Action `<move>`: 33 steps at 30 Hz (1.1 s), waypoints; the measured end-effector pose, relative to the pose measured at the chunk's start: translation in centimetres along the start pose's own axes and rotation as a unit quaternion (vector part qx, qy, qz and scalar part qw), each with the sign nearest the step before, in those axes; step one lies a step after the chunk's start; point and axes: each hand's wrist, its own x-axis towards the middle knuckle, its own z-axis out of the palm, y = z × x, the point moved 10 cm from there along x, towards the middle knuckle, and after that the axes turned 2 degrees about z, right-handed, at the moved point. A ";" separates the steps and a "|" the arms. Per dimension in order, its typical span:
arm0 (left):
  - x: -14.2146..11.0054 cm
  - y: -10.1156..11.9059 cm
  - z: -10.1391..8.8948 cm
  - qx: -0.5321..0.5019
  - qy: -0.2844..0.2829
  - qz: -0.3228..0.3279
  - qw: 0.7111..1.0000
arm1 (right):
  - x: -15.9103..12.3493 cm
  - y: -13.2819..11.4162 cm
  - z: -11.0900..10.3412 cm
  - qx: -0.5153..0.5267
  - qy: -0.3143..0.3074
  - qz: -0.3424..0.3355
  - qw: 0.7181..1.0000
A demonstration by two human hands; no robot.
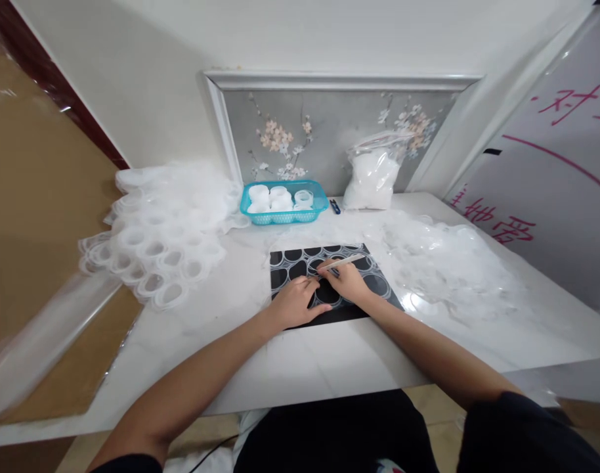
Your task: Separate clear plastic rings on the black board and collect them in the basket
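Observation:
A black mat (307, 320) lies on the table in front of me, and over it is a translucent whitish sheet (373, 282) patterned with several round holes or rings. My left hand (296, 302) rests flat on the sheet, thumb spread apart from the fingers, steadying against its left half. Closed around a slim white pen-like tool (353, 259) is my right hand (348, 282). The tool points left, and its tip is hidden by my fingers, close to the left fingertips. Whether it is a knife or tweezers I cannot tell.
A pile of white ring-patterned netting (157, 230) lies at left, beside cardboard (48, 230). Behind the mat stands a blue basket (248, 213) with white rolls, small dark snips (335, 206) and a plastic bag (373, 177) of white material. Clear scraps (452, 269) spread at right.

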 end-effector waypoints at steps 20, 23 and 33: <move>-0.5 -1.1 -0.1 -0.060 -0.047 -0.068 0.995 | 5.5 5.3 -13.1 -0.167 0.259 0.153 0.939; -0.3 -0.8 -0.6 -0.040 -0.038 -0.040 0.998 | 3.9 6.3 -12.3 -0.087 0.200 0.143 0.966; 3.6 2.7 1.6 0.093 -0.064 0.064 0.991 | -0.9 4.7 -4.2 0.099 0.037 0.054 0.993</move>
